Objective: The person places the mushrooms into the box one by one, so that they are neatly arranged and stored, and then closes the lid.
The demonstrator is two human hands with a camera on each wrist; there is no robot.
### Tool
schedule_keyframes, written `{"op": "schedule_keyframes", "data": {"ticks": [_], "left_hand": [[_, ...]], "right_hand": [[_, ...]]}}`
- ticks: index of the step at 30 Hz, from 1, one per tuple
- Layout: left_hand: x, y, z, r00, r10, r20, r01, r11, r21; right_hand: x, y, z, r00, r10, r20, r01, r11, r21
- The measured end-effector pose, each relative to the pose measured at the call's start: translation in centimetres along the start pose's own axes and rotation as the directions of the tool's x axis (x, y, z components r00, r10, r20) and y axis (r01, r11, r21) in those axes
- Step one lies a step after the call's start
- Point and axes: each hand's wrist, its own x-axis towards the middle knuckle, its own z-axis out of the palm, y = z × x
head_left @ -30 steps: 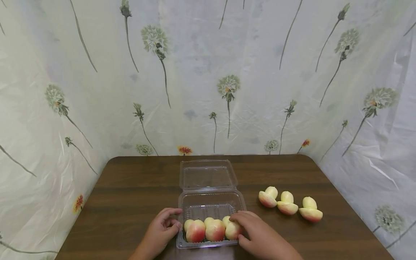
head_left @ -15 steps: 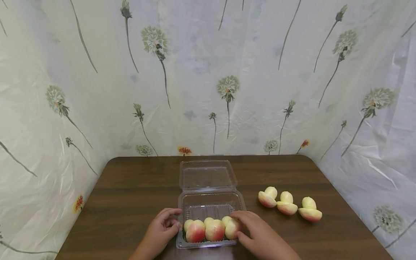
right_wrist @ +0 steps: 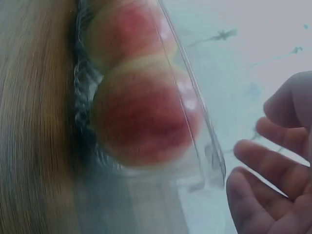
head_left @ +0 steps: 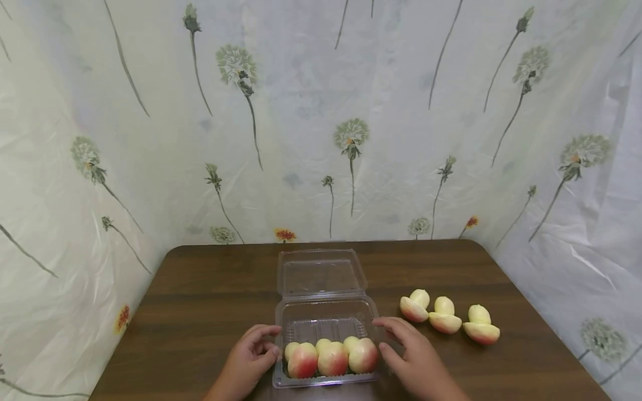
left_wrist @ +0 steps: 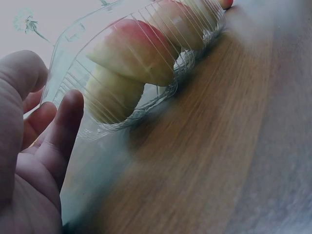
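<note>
A clear plastic clamshell box [head_left: 327,323] lies with its lid open on the brown table. Three pale-yellow, mushroom-shaped pieces with red-blushed caps [head_left: 332,358] fill its near row, caps toward me. My left hand [head_left: 247,356] is at the left side, with index fingertip and thumb tip touching the rim. Seen close in the left wrist view, its bent fingers lie along the clear wall [left_wrist: 63,73]. Just off the box's right side is my right hand [head_left: 413,353], fingers loosely extended and nothing in them. A gap shows between its fingertips and the box in the right wrist view.
To the right, three more mushroom-shaped pieces [head_left: 444,315] stand in a slanting row, caps down and stems up. The raised lid [head_left: 321,273] leans toward the back of the table. A floral sheet [head_left: 296,122] hangs behind and on both sides.
My right hand has let go of the rightmost mushroom-shaped piece and drawn back rightward. That piece has turned slightly, its red side now showing. The left hand stays at the rim.
</note>
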Motion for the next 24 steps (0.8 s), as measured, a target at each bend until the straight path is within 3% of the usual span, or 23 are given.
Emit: {"op": "schedule_keyframes", "data": {"ticks": [6, 24], "left_hand": [[0.0, -0.1, 0.0, 1.000, 0.019, -0.003, -0.019, 1.000, 0.006], [0.0, 0.0, 0.1, 1.000, -0.014, -0.014, 0.014, 1.000, 0.011]], "right_hand": [[-0.3, 1.0, -0.5, 0.996, -0.030, -0.082, 0.028, 0.999, -0.019], [-1.3, 3.2, -1.4, 0.981, 0.063, -0.186, -0.071, 0.997, -0.037]]}}
